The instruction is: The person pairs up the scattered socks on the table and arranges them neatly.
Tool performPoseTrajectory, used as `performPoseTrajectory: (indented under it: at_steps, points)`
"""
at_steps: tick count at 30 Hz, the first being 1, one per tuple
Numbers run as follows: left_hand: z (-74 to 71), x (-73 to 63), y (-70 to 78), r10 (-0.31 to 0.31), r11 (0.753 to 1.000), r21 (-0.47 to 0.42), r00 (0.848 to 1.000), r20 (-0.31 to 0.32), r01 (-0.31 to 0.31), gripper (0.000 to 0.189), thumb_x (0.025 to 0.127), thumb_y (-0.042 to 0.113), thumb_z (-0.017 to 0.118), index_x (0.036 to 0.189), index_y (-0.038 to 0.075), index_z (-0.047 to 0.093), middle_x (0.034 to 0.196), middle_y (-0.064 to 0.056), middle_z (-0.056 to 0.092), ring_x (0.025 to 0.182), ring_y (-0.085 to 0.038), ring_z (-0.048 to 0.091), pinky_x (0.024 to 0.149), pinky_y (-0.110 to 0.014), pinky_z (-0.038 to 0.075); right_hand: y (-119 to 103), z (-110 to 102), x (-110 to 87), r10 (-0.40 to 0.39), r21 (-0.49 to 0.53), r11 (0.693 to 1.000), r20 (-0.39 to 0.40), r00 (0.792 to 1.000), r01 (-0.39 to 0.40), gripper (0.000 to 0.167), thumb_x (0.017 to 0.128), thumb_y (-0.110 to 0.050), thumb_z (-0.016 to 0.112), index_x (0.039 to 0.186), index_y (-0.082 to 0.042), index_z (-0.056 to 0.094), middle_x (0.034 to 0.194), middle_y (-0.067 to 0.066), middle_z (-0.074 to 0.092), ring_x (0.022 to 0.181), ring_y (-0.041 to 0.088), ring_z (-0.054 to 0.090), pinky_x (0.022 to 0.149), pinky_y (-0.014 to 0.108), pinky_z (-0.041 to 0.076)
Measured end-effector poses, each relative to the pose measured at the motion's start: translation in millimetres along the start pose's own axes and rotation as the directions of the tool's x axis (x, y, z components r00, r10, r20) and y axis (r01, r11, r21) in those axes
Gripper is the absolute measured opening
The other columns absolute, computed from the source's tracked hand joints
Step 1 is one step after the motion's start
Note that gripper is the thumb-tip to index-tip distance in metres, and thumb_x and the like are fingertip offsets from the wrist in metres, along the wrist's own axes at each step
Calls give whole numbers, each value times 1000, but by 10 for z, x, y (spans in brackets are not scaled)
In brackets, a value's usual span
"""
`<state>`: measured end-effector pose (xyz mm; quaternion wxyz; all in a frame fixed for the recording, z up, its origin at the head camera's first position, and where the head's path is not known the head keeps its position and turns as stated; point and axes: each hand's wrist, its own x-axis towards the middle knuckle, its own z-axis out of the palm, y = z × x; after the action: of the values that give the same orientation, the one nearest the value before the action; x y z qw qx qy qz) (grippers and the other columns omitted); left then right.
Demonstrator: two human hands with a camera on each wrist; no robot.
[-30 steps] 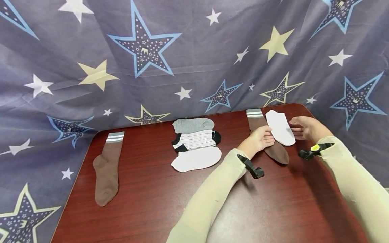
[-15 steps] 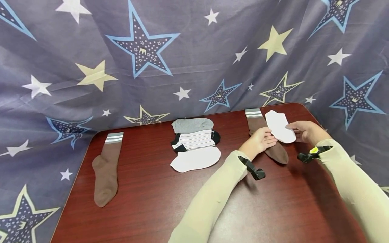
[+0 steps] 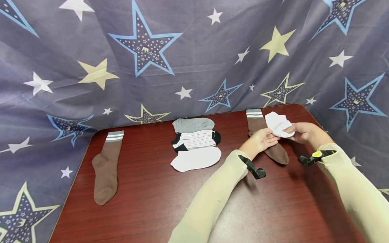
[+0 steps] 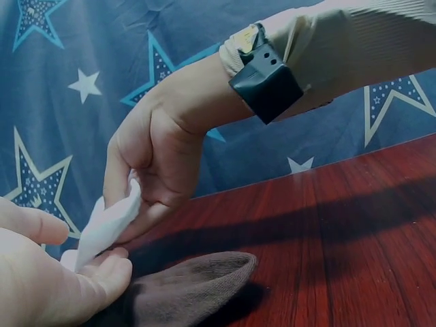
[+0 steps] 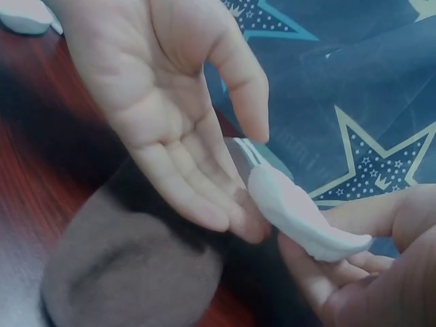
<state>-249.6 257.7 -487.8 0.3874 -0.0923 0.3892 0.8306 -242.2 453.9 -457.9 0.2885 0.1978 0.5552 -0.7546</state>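
A white ankle sock [image 3: 276, 124] is held up over a long brown sock [image 3: 278, 153] with a grey, white-striped cuff, at the right of the table. My right hand [image 3: 305, 132] pinches the white sock's toe end, folding it upward; in the right wrist view the thumb and fingers lie on opposite sides of the sock [image 5: 293, 211]. My left hand [image 3: 258, 141] supports the sock from the other side, its fingers [image 5: 184, 177] fairly straight and touching the edge. The left thumb [image 5: 248, 102] stands apart from the sock.
Three short socks lie stacked in a column mid-table: a grey one [image 3: 192, 125], a black-and-white striped one [image 3: 197, 140] and a white one [image 3: 196, 159]. Another brown sock [image 3: 106, 175] lies at the left. A star-patterned curtain [image 3: 194, 60] hangs behind the dark red table [image 3: 146, 202].
My right hand has moved in from beside the white sock and taken hold of its toe end. That end is now bent up toward the cuff. The left hand has barely moved.
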Motion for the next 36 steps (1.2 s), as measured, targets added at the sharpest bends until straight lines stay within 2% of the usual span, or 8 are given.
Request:
performPoseTrajectory:
  at_steps: [4, 6, 9, 15, 24, 28, 31, 36]
  points:
    - [16, 127, -28, 4, 1000, 6, 1000, -19, -4, 37, 103, -3, 42, 138, -14, 49, 148, -31, 48, 143, -39, 44, 123, -49, 32, 15, 11, -31, -30, -1, 1000, 19, 999, 30, 34, 99, 14, 45, 91, -12, 64, 88, -3, 71, 81, 8, 69, 79, 21, 59]
    - [-76, 366, -104, 34, 999, -7, 999, -5, -35, 33, 100, -3, 51, 131, -12, 55, 141, -29, 56, 136, -37, 53, 119, -48, 40, 23, 18, -39, -37, -10, 999, 19, 999, 38, 35, 99, 14, 46, 91, -14, 65, 90, -4, 71, 83, 8, 70, 80, 21, 59]
    - [-139, 478, -130, 72, 997, 7, 997, 1, -72, 32, 96, -9, 54, 127, -13, 59, 135, -26, 62, 131, -34, 58, 115, -47, 44, 33, 43, -29, -43, -58, 997, 26, 999, 44, 36, 99, 12, 45, 90, -16, 67, 90, -5, 71, 83, 7, 69, 79, 20, 59]
    - [-66, 132, -26, 99, 992, 74, 994, 45, -102, 46, 93, -19, 44, 138, -13, 51, 148, -25, 51, 140, -31, 47, 121, -44, 37, 55, 124, -31, -64, -44, 997, 9, 998, 65, 31, 105, 2, 47, 93, -15, 70, 89, -3, 74, 81, 8, 71, 76, 21, 59]
    - [-121, 166, 72, 116, 990, 81, 993, 27, -118, 55, 86, -26, 45, 137, -11, 56, 142, -24, 57, 110, -20, 59, 112, -37, 43, 96, 156, 34, -79, -104, 991, 11, 997, 79, 32, 104, 5, 47, 96, -18, 68, 91, -5, 73, 82, 6, 71, 76, 19, 59]
    - [-159, 173, 165, 152, 986, 61, 988, 19, -152, 45, 82, -29, 45, 115, -6, 67, 106, -14, 73, 93, -17, 61, 97, -32, 51, 106, 182, 55, -81, -137, 987, 32, 996, 85, 34, 103, 5, 48, 93, -19, 70, 91, -6, 72, 83, 6, 70, 76, 18, 58]
    - [-209, 155, 227, 171, 983, 68, 985, 31, -173, 34, 85, -26, 47, 88, 4, 65, 77, 0, 61, 74, -11, 52, 76, -22, 46, 113, 194, 70, -81, -176, 980, 82, 993, 94, 35, 104, 5, 48, 94, -21, 70, 93, -7, 72, 85, 5, 70, 77, 18, 58]
    - [-268, 110, 310, 178, 983, 40, 982, 56, -180, 29, 92, -18, 51, 85, 7, 64, 76, 2, 62, 75, -8, 57, 71, -17, 49, 136, 196, 104, -65, -254, 962, 135, 989, 97, 35, 104, 4, 47, 98, -22, 70, 95, -7, 73, 88, 5, 70, 79, 19, 58]
